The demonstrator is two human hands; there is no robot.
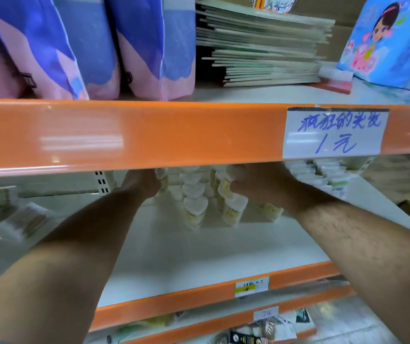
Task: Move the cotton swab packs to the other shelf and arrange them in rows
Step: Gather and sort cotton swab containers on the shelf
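In the left of the middle band, the left hand [145, 182] reaches under the glossy orange shelf beam [124, 137]. The beam's edge hides its fingers, so I cannot tell whether it pinches the pack beside it. At centre, the small clear heart-lidded cotton swab packs [195, 209] stand in short rows on the white shelf board [186, 249]. Right of them, the right hand [261, 184] curls its fingers round a yellow-labelled pack [225, 186]. Arranging is probably the step in hand. Next, that pack needs setting upright, touching its neighbour and in line with the row.
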